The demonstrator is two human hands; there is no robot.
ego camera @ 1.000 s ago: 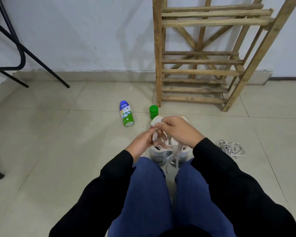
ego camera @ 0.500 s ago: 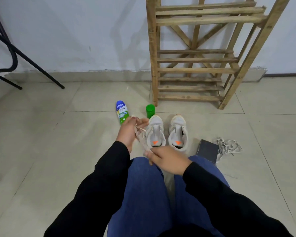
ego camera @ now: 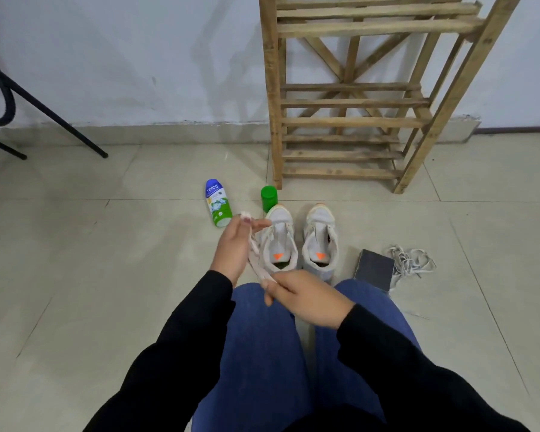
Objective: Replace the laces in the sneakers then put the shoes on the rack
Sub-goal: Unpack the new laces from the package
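A pale lace point(ego camera: 255, 260) runs taut between both hands. The left hand point(ego camera: 234, 247) pinches a bunched end at its fingertips, and the right hand point(ego camera: 306, 299) pinches the lower part, just above the knees. On the floor point(ego camera: 106, 275) ahead stand the left sneaker point(ego camera: 279, 238) and right sneaker point(ego camera: 320, 241), side by side and unlaced, toes toward the wooden rack point(ego camera: 356, 101) at the wall. A bottle point(ego camera: 218, 202) lies near a green pot point(ego camera: 268, 198). Right of the shoes sits a dark box point(ego camera: 374, 269), touching a heap of loose laces point(ego camera: 412, 260).
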